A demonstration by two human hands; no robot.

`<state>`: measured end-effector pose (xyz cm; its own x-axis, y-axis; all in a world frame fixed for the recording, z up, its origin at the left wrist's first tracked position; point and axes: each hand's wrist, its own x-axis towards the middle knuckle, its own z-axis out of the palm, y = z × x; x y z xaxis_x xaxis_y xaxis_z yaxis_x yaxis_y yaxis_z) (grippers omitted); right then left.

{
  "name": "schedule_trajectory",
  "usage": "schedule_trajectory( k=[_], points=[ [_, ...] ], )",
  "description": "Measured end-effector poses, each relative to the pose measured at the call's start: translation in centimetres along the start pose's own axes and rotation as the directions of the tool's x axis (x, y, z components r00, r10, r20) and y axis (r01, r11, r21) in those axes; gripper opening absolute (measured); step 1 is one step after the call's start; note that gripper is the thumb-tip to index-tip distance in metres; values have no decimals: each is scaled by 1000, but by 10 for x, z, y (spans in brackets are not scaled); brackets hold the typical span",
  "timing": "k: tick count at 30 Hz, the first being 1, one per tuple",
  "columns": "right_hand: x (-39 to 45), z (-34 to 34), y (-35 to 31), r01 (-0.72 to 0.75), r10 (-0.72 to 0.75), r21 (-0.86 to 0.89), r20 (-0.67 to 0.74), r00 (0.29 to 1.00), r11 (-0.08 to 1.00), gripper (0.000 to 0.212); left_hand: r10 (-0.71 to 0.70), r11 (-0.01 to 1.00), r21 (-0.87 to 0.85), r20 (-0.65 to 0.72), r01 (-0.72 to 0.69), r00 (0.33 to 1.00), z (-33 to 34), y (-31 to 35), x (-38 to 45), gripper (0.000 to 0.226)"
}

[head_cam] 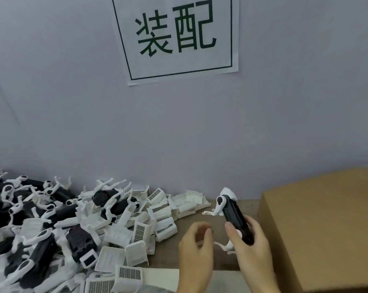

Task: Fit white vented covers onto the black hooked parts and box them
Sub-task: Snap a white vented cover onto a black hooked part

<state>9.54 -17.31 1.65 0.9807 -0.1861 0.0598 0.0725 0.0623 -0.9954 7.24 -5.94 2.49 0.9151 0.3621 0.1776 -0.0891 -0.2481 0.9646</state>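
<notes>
My right hand [250, 242] grips a black hooked part [232, 214] by its lower end and holds it upright over the table; its white hooks stick out at the top and bottom. Just to the left, my left hand [197, 248] hovers blurred, fingers loosely curled, with nothing visible in it. A heap of black hooked parts [31, 225] covers the table's left side. Loose white vented covers [157, 216] lie piled between that heap and my hands.
A brown cardboard box [322, 229] stands at the right, close to my right hand. A grey wall with a white printed sign [174, 37] rises right behind the table. The brown tabletop [212, 218] shows between the covers and the box.
</notes>
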Motion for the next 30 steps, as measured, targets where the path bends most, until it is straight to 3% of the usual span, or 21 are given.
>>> schedule_trajectory(
  k=[2,5,9,11,15,19,23,30],
  points=[
    [-2,0,-1,104,-93,-181,68,993,978,45,-160,967,-178,125,180,979,0,0,4,28],
    [-7,7,-1,256,-179,-346,240,954,903,58,-218,864,-387,290,323,932,-7,3,12,41],
    [-11,24,-9,319,-124,-706,314,941,632,58,-224,870,-399,202,289,953,-13,2,18,35],
    [-7,34,-15,315,-75,-754,335,939,577,49,-205,894,-381,114,233,972,-16,0,20,28],
    [-2,52,-10,346,-109,-623,386,916,702,44,-202,887,-426,-17,176,979,-20,2,24,18],
    [-3,56,3,282,-104,-418,399,911,864,59,-237,719,-658,72,225,969,-23,1,27,18],
    [2,54,9,320,-151,-456,368,918,831,41,-160,824,-541,64,169,985,-21,-5,28,13],
    [4,54,8,260,-170,-492,220,961,831,26,-39,902,-427,68,65,997,-18,-9,32,12]
  ],
)
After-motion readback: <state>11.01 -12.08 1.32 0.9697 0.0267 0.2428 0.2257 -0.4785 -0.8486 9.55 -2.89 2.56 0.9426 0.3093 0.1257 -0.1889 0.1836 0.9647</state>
